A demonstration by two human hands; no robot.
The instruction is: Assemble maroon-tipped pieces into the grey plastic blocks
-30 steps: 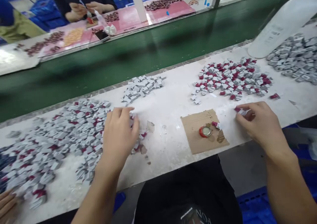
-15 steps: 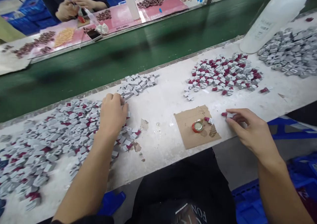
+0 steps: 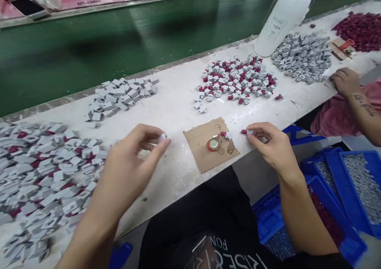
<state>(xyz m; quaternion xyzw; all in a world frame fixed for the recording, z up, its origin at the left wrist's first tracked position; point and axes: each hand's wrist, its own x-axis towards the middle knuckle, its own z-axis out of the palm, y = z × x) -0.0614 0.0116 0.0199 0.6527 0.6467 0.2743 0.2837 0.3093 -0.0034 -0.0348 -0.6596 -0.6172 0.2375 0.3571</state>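
The red-and-grey piece (image 3: 247, 132) is beside the right edge of the cardboard (image 3: 198, 154), its grey end pinched between the thumb and fingertips of the right hand (image 3: 270, 146) and its red end pointing left, toward the board. It looks very light and stiff, probably moulded plastic, unlikely to be crushed by a normal pinch. Its smallness is the likelier trouble: it could twist or slip out, more so with wet fingers. The flat sides of the grey end offer the surest hold, leaving the narrower red end free. The left hand (image 3: 126, 164) has thumb and forefinger closed on a small grey piece (image 3: 162, 136), mostly covered by the fingertips; this too should be light and hard, best taken by opposite flat faces. Between the hands, the cardboard carries a bottle cap (image 3: 213, 143) and, just right of it, another joined piece (image 3: 225, 135). Farther out on the table (image 3: 175, 106) lie a grey heap (image 3: 123, 96) beyond the left hand, a large mixed heap (image 3: 53, 170) to its left, and a smaller mixed heap (image 3: 236, 78) beyond the board. A white bottle (image 3: 275, 25) stands behind that one, and a co-worker's hand (image 3: 346, 81) rests at the table's edge, far right.
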